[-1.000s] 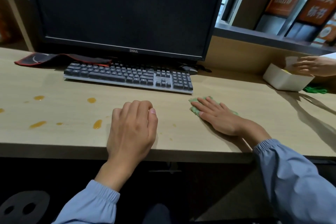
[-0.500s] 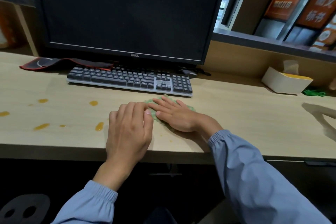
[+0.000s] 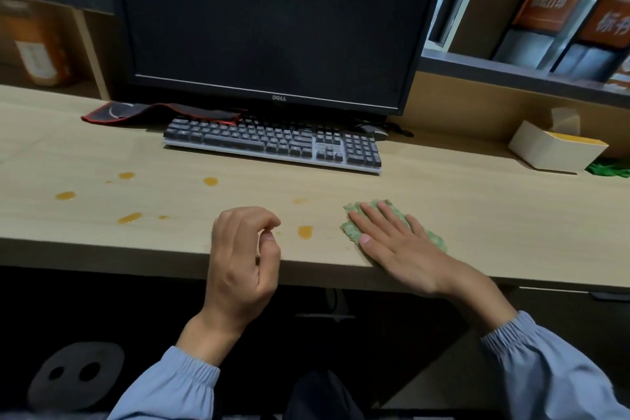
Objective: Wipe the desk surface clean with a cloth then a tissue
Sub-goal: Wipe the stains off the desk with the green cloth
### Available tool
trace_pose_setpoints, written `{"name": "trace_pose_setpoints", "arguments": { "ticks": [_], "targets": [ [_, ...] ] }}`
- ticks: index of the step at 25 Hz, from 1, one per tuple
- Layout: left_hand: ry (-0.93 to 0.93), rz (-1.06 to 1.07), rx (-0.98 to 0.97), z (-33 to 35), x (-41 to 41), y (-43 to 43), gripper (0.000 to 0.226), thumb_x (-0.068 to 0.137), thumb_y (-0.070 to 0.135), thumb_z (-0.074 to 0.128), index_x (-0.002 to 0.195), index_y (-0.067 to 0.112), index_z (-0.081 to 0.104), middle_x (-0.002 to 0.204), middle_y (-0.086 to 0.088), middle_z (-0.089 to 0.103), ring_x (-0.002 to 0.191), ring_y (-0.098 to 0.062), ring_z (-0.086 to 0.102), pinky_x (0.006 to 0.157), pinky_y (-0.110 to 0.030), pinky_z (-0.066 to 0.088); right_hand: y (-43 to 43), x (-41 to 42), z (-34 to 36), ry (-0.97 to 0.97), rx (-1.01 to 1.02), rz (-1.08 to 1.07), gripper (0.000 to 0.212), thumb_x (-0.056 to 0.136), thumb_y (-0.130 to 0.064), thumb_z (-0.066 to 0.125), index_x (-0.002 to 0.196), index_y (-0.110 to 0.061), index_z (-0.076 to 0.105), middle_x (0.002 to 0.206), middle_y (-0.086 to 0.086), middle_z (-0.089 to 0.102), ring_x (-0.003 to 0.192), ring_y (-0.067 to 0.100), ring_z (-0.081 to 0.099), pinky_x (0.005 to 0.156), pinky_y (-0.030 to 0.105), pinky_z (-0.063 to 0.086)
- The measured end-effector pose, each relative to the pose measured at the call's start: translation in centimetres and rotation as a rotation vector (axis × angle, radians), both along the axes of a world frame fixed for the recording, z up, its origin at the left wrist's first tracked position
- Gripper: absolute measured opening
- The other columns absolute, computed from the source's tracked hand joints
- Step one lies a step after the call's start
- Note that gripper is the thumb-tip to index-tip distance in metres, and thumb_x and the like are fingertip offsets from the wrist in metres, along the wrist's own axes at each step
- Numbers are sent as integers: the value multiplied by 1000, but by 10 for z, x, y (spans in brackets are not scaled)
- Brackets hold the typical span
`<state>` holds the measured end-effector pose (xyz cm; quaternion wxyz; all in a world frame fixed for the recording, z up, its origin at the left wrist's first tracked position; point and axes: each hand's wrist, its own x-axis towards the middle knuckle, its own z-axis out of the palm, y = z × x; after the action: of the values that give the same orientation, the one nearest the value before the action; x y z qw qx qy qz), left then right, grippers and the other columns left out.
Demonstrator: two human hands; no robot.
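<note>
Head view looked down on a pale wooden tabletop (image 3: 477, 215). The right hand (image 3: 399, 245) lay flat with straight, spread fingers on a crumpled green cloth (image 3: 350, 231), pressing it to the tabletop close to the front edge, its thumb at the cloth's near side. The left hand (image 3: 238, 259) was over the front edge to the left, its fingers loosely curled toward the thumb and holding nothing. Between the two hands sat an orange spill (image 3: 305, 231), apart from the cloth. Further orange drops (image 3: 210, 181) were scattered across the left part of the tabletop, with a faint smear (image 3: 300, 200) nearer the keyboard (image 3: 272, 143). The grey keyboard stood in front of a dark monitor (image 3: 272, 20), and a black mat with a red edge (image 3: 153, 111) lay bunched behind the keyboard's left end. At far right a white tissue box (image 3: 552, 150) stood against the back panel with a tissue (image 3: 566, 119) sticking up from it, and something green (image 3: 610, 169) lay just beside the box.
</note>
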<state>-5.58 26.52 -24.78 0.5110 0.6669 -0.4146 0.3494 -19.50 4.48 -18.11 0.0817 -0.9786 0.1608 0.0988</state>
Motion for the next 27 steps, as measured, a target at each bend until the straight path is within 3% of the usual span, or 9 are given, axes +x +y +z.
{"name": "trace_pose_setpoints", "arguments": {
  "ticks": [3,9,13,20,27],
  "targets": [
    [-16,88,-31,-15,7,21,15,95,7,50,106,5,59,104,-10,61,100,-27,55,98,-27,37,35,28,-1,-38,4,55,53,105,-54,4,156,-48,-9,162,-23,-21,147,3,-30,122,45,-14],
    [-45,235,88,-37,22,47,13,94,19,53,107,17,56,104,-8,64,103,-27,56,97,-34,32,80,117,-7,-27,15,151,54,106,-52,4,158,-44,-8,165,-15,-19,150,13,-28,121,53,-14],
    [-70,274,161,-47,24,55,14,95,21,54,109,17,56,105,-10,67,107,-26,56,100,-39,34,65,148,-5,-44,53,153,52,106,-51,3,158,-46,-4,167,-17,-14,151,9,-22,122,51,-12],
    [-80,327,196,-52,34,71,16,94,21,56,107,13,62,108,-10,65,109,-29,56,104,-40,33,19,100,-3,-40,-1,-18,51,107,-49,4,156,-49,-7,167,-16,-15,151,10,-21,122,52,-10],
    [-47,337,178,-59,41,81,19,91,18,59,108,10,64,111,-11,63,111,-32,55,110,-36,30,69,67,-5,-37,-32,6,53,106,-50,5,157,-47,-7,164,-21,-19,149,9,-28,123,49,-12]
  ]
}}
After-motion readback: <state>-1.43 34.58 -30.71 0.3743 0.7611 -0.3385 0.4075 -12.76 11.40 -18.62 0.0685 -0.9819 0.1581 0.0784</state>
